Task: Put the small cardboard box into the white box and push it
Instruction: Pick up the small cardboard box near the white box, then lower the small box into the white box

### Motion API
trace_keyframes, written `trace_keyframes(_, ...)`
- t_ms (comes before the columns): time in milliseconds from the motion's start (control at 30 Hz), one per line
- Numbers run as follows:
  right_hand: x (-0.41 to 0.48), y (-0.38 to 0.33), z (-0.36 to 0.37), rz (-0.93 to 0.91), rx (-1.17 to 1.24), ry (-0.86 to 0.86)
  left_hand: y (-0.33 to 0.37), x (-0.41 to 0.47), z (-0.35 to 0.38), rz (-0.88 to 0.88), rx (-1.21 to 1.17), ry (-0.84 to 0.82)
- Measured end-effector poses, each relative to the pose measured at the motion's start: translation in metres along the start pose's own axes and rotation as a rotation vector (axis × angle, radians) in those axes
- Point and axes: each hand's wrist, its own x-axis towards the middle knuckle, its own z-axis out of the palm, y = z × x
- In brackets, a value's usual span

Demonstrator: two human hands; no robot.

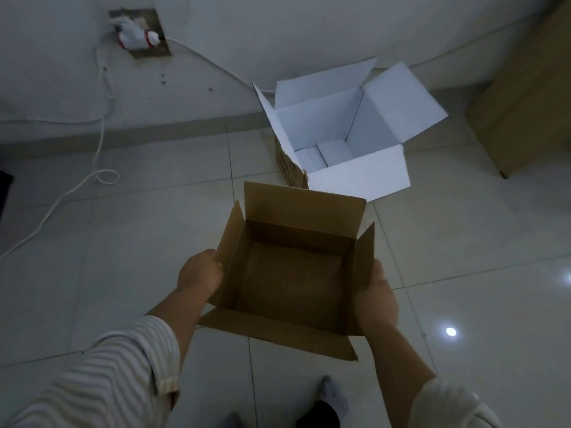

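I hold a small brown cardboard box (290,273) in the air above the tiled floor, its four flaps open and its inside empty. My left hand (200,271) grips its left wall and my right hand (375,299) grips its right wall. Beyond it, on the floor near the wall, stands the white box (355,168), larger, with its flaps spread open and its white inside showing. The brown box's far flap nearly reaches the white box's near flap.
A white cable (102,143) runs from a wall socket (139,34) down onto the floor at the left. A big brown carton (525,97) stands at the right by the wall. My foot (332,396) shows at the bottom.
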Motion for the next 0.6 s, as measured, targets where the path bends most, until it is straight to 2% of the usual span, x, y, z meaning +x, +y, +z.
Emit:
trace_keyframes(367,-0.072,-0.103,-0.193,-0.117,0.026,0.060,0.063,-0.106,-0.198,0.150,-0.031,0.063)
trace_keyframes(600,-0.047,-0.130,-0.274,-0.214,0.029,0.105,0.126,-0.130,-0.263,0.213,-0.097,0.163)
